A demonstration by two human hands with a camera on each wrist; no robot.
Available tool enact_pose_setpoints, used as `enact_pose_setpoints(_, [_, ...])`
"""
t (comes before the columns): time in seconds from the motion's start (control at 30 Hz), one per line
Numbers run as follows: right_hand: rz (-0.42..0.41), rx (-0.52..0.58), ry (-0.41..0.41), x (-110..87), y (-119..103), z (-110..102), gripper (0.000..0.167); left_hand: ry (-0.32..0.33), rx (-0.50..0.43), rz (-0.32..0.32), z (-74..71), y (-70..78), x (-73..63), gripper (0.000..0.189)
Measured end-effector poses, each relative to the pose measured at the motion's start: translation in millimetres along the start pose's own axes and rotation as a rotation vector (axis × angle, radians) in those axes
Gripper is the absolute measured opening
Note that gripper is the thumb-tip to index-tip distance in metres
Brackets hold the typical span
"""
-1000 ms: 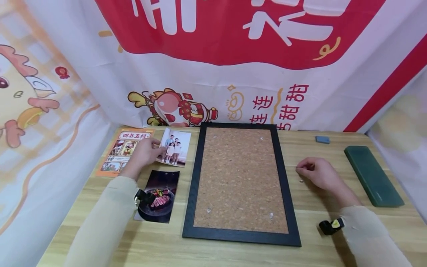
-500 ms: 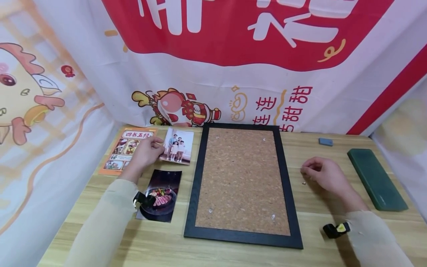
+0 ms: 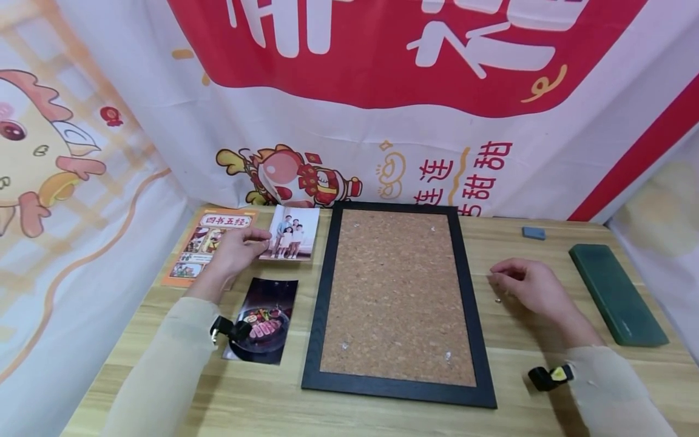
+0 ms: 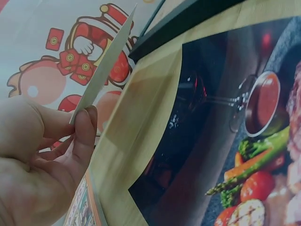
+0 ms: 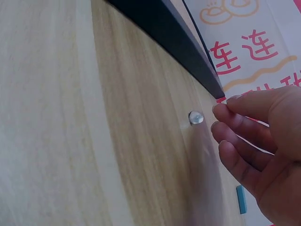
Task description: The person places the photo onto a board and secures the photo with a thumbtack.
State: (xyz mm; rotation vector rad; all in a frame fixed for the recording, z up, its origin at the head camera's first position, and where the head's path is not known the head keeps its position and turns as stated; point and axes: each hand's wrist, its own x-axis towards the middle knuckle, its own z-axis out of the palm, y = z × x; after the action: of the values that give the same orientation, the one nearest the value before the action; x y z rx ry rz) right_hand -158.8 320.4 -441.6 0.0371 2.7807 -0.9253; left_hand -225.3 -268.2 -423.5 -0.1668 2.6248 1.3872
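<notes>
My left hand [image 3: 240,249] pinches the left edge of a family photo [image 3: 295,233], raised off the table with its thin edge visible in the left wrist view. Near it lie a food photo [image 3: 262,321] and an orange-bordered booklet [image 3: 188,270]. Between the hands is a black-framed cork board [image 3: 395,291] with several clear tacks in its surface near the corners. My right hand [image 3: 526,291] hovers right of the board, fingers loosely bent, thumb and index tips close together, nothing visible between them. A clear tack [image 5: 196,117] lies on the table beside those fingertips, apart from them.
A green slab-like block [image 3: 617,297] lies at the right of the wooden table [image 3: 262,400]. Behind the right hand sits a small blue block [image 3: 533,233]. Printed cloth [image 3: 338,127] hangs along the table's back edge.
The left hand has moved the family photo slightly toward the back and right. The right hand stays nearly still above the tack. The head view has shifted a little.
</notes>
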Motion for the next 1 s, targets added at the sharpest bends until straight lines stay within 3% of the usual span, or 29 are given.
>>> enact_pose_setpoints(0.33, [-0.042,0.004,0.054,-3.0,-12,-4,0.030,-0.082,-0.118,-0.025,1.9,8.8,-6.3,0.035])
enact_pose_setpoints(0.6, [-0.107,-0.007,0.091,-5.4,-22,-4,0.027,-0.181,-0.107,-0.014,11.8,25.0,-11.4,0.034])
enact_pose_setpoints(0.73, [-0.128,0.000,0.100,-5.5,-28,-3,0.028,-0.217,-0.120,0.018,19.1,33.9,-15.3,0.036])
enact_pose_setpoints(1.0, [-0.135,0.032,0.086,-2.3,-39,-2,0.028,-0.219,-0.144,0.080,35.5,47.4,-20.7,0.045])
